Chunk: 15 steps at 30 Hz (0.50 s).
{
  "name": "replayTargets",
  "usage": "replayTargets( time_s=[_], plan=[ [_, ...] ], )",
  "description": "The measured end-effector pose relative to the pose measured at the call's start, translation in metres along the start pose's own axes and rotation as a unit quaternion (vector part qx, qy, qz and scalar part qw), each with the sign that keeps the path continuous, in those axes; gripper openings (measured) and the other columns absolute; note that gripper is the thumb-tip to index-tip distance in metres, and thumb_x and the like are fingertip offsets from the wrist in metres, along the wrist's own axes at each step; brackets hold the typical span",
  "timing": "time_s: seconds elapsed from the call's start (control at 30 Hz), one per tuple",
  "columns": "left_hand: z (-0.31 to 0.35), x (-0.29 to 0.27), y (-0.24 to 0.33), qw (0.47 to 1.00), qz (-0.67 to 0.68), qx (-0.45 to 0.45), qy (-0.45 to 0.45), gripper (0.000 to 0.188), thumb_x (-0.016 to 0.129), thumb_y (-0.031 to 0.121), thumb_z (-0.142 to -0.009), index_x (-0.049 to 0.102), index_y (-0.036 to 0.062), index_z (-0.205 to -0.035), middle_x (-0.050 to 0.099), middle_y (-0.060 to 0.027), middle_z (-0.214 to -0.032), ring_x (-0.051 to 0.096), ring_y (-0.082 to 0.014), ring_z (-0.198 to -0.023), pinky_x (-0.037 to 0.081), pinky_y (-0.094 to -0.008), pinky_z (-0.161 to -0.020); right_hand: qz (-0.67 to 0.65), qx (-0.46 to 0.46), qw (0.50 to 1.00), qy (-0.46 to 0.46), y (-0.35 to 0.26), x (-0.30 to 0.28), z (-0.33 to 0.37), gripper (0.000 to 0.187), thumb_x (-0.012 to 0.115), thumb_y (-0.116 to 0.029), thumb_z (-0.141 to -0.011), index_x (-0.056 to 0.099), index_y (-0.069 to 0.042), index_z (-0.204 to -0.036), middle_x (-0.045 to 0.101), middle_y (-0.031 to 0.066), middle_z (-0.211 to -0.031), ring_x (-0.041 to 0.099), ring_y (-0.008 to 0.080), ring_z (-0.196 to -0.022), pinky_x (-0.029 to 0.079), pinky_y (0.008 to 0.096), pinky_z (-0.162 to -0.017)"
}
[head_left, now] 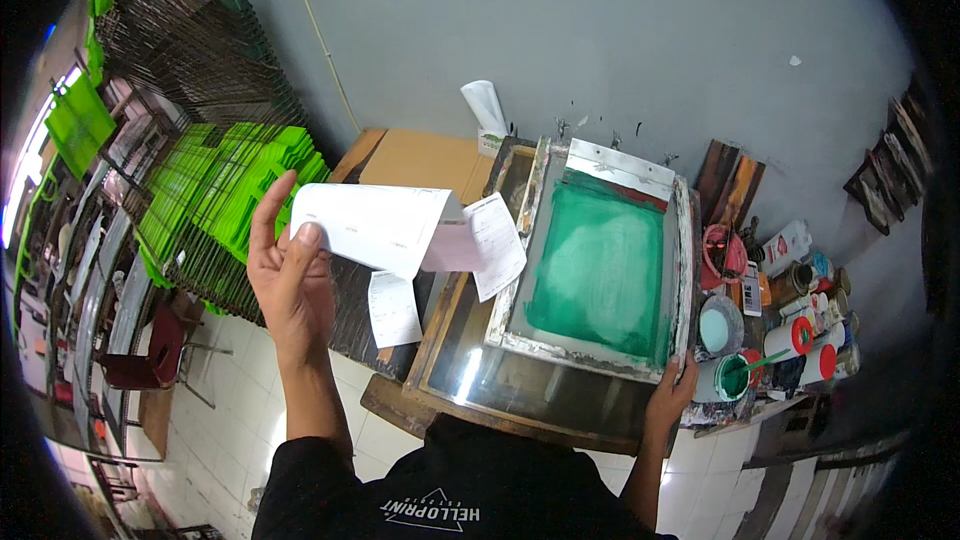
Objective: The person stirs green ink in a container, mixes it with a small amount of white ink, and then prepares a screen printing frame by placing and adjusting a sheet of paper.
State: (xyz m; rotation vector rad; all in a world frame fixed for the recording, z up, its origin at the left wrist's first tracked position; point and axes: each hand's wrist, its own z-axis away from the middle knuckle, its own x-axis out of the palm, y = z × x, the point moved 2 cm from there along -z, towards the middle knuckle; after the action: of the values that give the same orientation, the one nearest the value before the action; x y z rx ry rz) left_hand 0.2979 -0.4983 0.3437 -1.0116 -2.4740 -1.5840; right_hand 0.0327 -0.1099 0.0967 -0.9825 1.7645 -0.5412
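Note:
My left hand (296,275) is raised at the left, its thumb pressing on a curling white paper sheet (375,223) while the index finger points up. A pinkish form slip (452,248) and a printed white slip (497,245) show beyond the sheet; whether they are joined to it I cannot tell. Another white slip (395,310) is below the sheet, by the dark tabletop. To the right, a screen-printing frame (592,353) with a white, paint-worn rim and green-coated mesh lies on a glass-topped table. At its near right corner my right hand (672,392) grips the rim.
At right stand an ink tub with green ink (733,377), a pale-liquid bowl (718,328), a red basin (724,255) and several cans. A wire drying rack with bright green pieces (215,190) stands left. Cardboard (425,162) and a white roll (484,105) lie by the grey wall.

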Motion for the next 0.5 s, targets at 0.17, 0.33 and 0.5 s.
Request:
replayTargets(
  time_s=[0.17, 0.33, 0.5],
  plan=[
    [0.034, -0.009, 0.02, 0.999, 0.001, -0.042, 0.001, 0.064, 0.067, 0.013, -0.093, 0.039, -0.0102, -0.145, 0.062, -0.0177, -0.123, 0.064, -0.0229, -0.116, 0.047, -0.0357, -0.106, -0.02, 0.027, 0.999, -0.008, 0.002, -0.002, 0.004, 0.039, 0.055, -0.028, -0.105, 0.059, 0.004, -0.127, 0.062, 0.0251, -0.122, 0.057, 0.0421, -0.114, 0.041, 0.0488, -0.101],
    [0.066, -0.02, 0.046, 0.994, 0.099, -0.033, 0.03, 0.064, 0.068, 0.013, -0.09, 0.04, -0.0088, -0.143, 0.062, -0.025, -0.127, 0.067, -0.0312, -0.115, 0.054, -0.0449, -0.102, 0.015, 0.022, 1.0, 0.012, 0.007, -0.001, 0.006, 0.039, 0.055, -0.028, -0.105, 0.059, 0.005, -0.127, 0.062, 0.0249, -0.122, 0.057, 0.0421, -0.114, 0.041, 0.0485, -0.101],
    [0.076, -0.032, 0.052, 0.992, 0.117, -0.051, 0.006, 0.068, 0.071, 0.011, -0.087, 0.039, -0.0092, -0.145, 0.066, -0.0226, -0.119, 0.07, -0.0288, -0.108, 0.057, -0.0428, -0.098, -0.011, 0.027, 1.0, -0.002, 0.005, -0.002, 0.005, 0.04, 0.056, -0.028, -0.105, 0.059, 0.006, -0.127, 0.062, 0.0249, -0.12, 0.059, 0.0407, -0.111, 0.044, 0.0469, -0.098]
  ],
)
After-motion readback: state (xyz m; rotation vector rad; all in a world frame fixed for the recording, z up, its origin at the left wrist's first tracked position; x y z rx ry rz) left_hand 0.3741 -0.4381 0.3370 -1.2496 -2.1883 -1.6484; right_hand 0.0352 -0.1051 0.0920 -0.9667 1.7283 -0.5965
